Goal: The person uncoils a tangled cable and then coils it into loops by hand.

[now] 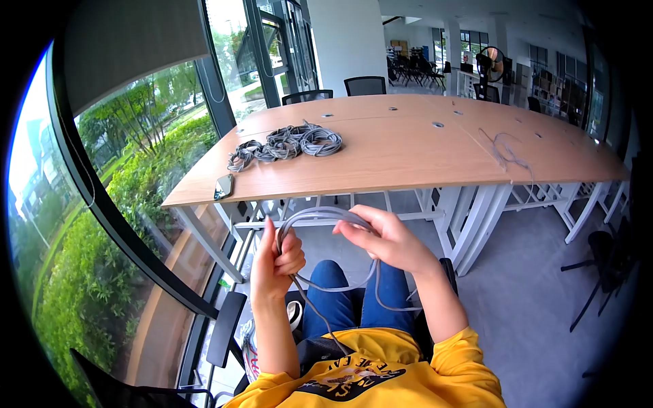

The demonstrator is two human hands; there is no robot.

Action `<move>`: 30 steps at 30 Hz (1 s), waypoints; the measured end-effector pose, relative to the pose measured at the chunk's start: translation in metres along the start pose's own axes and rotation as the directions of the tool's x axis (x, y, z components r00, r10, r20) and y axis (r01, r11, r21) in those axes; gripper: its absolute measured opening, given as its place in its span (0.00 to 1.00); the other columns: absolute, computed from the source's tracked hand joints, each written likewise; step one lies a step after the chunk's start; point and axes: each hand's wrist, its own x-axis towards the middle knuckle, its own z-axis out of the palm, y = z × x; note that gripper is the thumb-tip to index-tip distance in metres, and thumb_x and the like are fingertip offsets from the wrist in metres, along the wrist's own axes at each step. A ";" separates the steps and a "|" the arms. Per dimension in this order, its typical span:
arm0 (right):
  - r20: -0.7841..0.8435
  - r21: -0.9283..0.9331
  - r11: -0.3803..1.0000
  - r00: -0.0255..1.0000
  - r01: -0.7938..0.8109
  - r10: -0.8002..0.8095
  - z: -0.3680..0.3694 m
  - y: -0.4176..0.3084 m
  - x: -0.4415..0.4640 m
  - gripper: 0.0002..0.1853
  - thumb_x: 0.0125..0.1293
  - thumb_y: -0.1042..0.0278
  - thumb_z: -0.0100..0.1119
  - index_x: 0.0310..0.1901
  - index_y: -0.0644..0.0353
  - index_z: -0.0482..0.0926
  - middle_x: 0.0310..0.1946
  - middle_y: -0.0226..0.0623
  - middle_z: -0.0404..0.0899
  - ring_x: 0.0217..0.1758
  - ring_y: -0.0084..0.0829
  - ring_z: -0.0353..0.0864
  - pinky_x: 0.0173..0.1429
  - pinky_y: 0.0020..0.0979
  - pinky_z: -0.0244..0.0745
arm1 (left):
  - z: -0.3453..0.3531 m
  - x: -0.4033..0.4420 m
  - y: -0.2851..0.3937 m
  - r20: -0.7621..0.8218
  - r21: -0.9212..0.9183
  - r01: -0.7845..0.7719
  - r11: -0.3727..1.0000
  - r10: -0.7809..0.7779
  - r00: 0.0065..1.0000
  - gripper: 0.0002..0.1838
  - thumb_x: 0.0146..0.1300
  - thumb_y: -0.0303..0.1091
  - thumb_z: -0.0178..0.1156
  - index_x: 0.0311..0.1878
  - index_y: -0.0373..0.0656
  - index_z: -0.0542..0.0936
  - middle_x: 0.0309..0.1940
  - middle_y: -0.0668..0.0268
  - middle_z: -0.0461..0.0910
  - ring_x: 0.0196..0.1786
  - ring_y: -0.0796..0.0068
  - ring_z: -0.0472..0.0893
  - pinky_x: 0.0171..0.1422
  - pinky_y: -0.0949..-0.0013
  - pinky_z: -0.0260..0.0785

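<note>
A grey cable (pixel 318 213) is gathered in loops in front of my chest. My left hand (pixel 280 255) is closed round the left side of these loops, with its thumb pointing up. At the right end of the arc, my right hand (pixel 384 238) has the cable between its thumb and fingers. Loose lengths of the cable hang from both hands over my lap, and one strand reaches down to my yellow shirt. How the strands lie inside the left fist is hidden by the fingers.
Ahead stands a wooden table (pixel 394 146) bearing several coiled grey cables (pixel 289 143), a phone (pixel 223 186) near its left edge, and a loose cable (pixel 507 149) trailing over the front edge. Windows line the left. A chair armrest (pixel 226 330) is beside my left arm.
</note>
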 end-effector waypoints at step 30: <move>-0.486 0.265 0.960 0.872 0.094 0.049 0.025 0.015 -0.007 0.22 0.63 0.54 0.43 0.16 0.59 0.65 0.08 0.18 0.50 0.10 0.11 0.45 0.17 0.18 0.39 | 0.022 0.006 -0.021 -0.078 0.063 -0.158 0.985 0.163 0.984 0.23 0.64 0.45 0.36 0.14 0.46 0.59 0.06 0.77 0.49 0.10 0.87 0.44 0.14 0.78 0.36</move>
